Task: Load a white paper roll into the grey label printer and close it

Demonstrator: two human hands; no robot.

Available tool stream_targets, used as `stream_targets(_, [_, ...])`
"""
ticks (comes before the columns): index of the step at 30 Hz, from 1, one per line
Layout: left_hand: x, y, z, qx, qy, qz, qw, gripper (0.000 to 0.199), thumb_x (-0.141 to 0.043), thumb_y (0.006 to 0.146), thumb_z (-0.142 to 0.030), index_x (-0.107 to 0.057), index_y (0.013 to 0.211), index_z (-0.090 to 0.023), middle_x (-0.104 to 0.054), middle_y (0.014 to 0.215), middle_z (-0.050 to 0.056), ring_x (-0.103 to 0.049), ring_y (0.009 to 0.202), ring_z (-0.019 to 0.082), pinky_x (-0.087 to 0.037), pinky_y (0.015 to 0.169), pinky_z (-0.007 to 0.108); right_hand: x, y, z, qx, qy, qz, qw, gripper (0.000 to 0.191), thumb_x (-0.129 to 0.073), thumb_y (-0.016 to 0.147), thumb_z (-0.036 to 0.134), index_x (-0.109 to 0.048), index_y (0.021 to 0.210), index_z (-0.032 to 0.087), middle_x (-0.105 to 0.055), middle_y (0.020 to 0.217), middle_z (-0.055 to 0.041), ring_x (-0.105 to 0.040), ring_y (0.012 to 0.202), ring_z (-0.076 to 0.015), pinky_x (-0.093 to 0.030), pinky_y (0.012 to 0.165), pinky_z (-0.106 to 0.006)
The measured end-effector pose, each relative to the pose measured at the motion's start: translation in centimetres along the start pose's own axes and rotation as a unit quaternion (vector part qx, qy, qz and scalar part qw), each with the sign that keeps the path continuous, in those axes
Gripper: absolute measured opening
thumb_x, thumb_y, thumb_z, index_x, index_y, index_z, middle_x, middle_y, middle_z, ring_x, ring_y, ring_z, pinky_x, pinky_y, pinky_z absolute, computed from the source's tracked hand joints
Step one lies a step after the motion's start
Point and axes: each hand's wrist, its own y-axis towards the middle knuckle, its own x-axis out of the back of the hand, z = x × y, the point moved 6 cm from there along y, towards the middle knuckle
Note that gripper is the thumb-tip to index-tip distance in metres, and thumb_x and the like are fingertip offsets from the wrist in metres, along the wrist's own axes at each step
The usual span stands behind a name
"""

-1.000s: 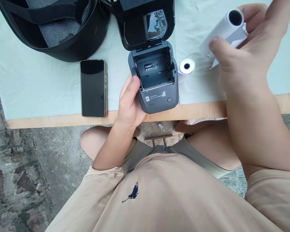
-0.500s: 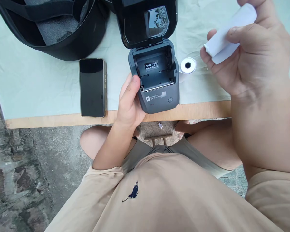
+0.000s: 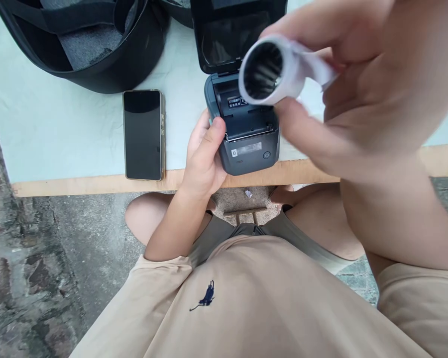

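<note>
A dark grey label printer [image 3: 252,151] stands at the table's front edge with its black lid [image 3: 233,40] swung up and its paper bay showing. My left hand [image 3: 205,154] grips the printer's left side, thumb on the front rim. Above the bay's right part, my right hand [image 3: 358,94] pinches a white paper roll [image 3: 293,74] between thumb and fingers. The roll's hollow, dark core faces left toward the camera, and a loose paper end curls off its right side. Roll and hand are slightly blurred by motion.
A black zip case [image 3: 134,59] with grey padding lies open at the back left. A phone [image 3: 144,134] with a dark screen rests near the front edge of the table [image 3: 78,184]. A paper scrap [image 3: 248,194] is on the ground below.
My right hand has brought the paper roll left over the printer and turned its core into view. The printer has shifted slightly right. The small roll behind it is now hidden.
</note>
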Motion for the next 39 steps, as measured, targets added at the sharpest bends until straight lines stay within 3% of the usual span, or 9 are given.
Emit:
stream_targets(2, [0.0,-0.1,-0.2,-0.004,0.019,-0.013,1.000,0.033,-0.056,0.083,-0.049,-0.059,0.104,-0.024,-0.064,0.106,0.004,-0.046,0.132,0.025,-0.040,0.110,0.038,-1.1,-0.2,0.7,0.019,-0.070,0.041,0.997,0.038,-0.056,0.077,0.023,-0.056,0.114,0.031,-0.062,0.117,0.0067,-0.062,0.099,-0.0177,-0.051,0.089,-0.034])
stream_targets(8, [-0.5,-0.1,-0.3,-0.007,-0.027,0.020,0.999,0.024,-0.057,0.085,-0.042,-0.057,0.101,-0.025,-0.064,0.102,0.002,-0.047,0.131,0.024,-0.040,0.111,0.039,-2.2,-0.6,1.7,0.119,-0.220,0.050,0.967,0.048,-0.046,0.077,0.009,-0.045,0.121,0.028,-0.062,0.112,0.0045,-0.060,0.108,-0.0156,-0.049,0.086,-0.030])
stream_targets(15, [-0.3,-0.1,-0.2,-0.004,0.021,0.013,1.000,0.029,-0.059,0.082,-0.047,-0.057,0.102,-0.026,-0.063,0.099,0.000,-0.052,0.126,0.023,-0.042,0.107,0.035,-2.8,-0.1,0.2,0.045,-0.309,0.086,0.946,0.043,-0.047,0.078,0.016,-0.046,0.117,0.034,-0.062,0.107,0.0032,-0.060,0.094,-0.0197,-0.045,0.071,-0.034])
stream_targets(19, [-0.2,0.0,-0.1,-0.007,0.028,0.015,0.999,0.031,-0.060,0.081,-0.048,-0.057,0.103,-0.026,-0.064,0.096,0.001,-0.057,0.120,0.021,-0.042,0.107,0.034,-2.7,0.2,0.2,0.037,-0.280,0.070,0.957,0.020,-0.042,0.084,0.019,-0.055,0.095,0.028,-0.059,0.110,-0.0008,-0.059,0.096,-0.0195,-0.045,0.073,-0.035])
stream_targets(22, [-0.2,0.0,-0.2,-0.014,0.037,0.010,0.999,0.032,-0.059,0.081,-0.048,-0.056,0.104,-0.027,-0.065,0.094,0.001,-0.059,0.116,0.021,-0.043,0.106,0.035,-2.8,0.0,0.5,0.056,-0.258,0.051,0.963,0.015,-0.043,0.084,0.024,-0.058,0.082,0.025,-0.060,0.101,-0.0016,-0.059,0.093,-0.0196,-0.045,0.074,-0.036])
stream_targets(26, [-0.4,0.1,-0.4,-0.014,0.029,0.010,0.999,0.030,-0.052,0.085,-0.049,-0.054,0.104,-0.026,-0.064,0.100,0.002,-0.058,0.116,0.022,-0.044,0.104,0.035,-3.1,-0.5,0.8,0.108,-0.240,0.033,0.964,0.016,-0.044,0.085,0.026,-0.058,0.078,0.027,-0.062,0.087,-0.0001,-0.060,0.087,-0.0176,-0.045,0.074,-0.036])
stream_targets(33, [-0.3,0.0,-0.2,0.009,-0.036,0.043,0.998,0.029,-0.054,0.084,-0.048,-0.053,0.105,-0.028,-0.065,0.102,0.003,-0.054,0.123,0.023,-0.044,0.104,0.036,-3.4,-1.5,1.0,0.201,-0.167,0.019,0.965,0.004,-0.054,0.081,0.026,-0.057,0.080,0.025,-0.065,0.088,0.0034,-0.063,0.093,-0.0157,-0.050,0.077,-0.035])
stream_targets(36, [-0.4,-0.1,-0.5,-0.003,-0.029,0.056,0.998,0.025,-0.059,0.082,-0.042,-0.054,0.102,-0.028,-0.065,0.101,0.002,-0.056,0.121,0.023,-0.046,0.102,0.037,-3.6,-1.7,1.0,0.235,-0.156,-0.011,0.959,0.005,-0.057,0.081,0.029,-0.060,0.079,0.026,-0.065,0.089,0.0044,-0.062,0.098,-0.0174,-0.050,0.083,-0.039])
stream_targets(39, [-0.3,-0.2,-0.6,-0.009,-0.010,0.046,0.999,0.018,-0.059,0.085,-0.036,-0.055,0.100,-0.026,-0.064,0.099,0.002,-0.061,0.113,0.022,-0.049,0.098,0.037,-3.8,-1.7,0.9,0.247,-0.130,-0.012,0.960,0.011,-0.060,0.078,0.036,-0.061,0.077,0.024,-0.064,0.090,0.0024,-0.061,0.099,-0.0159,-0.053,0.087,-0.036])
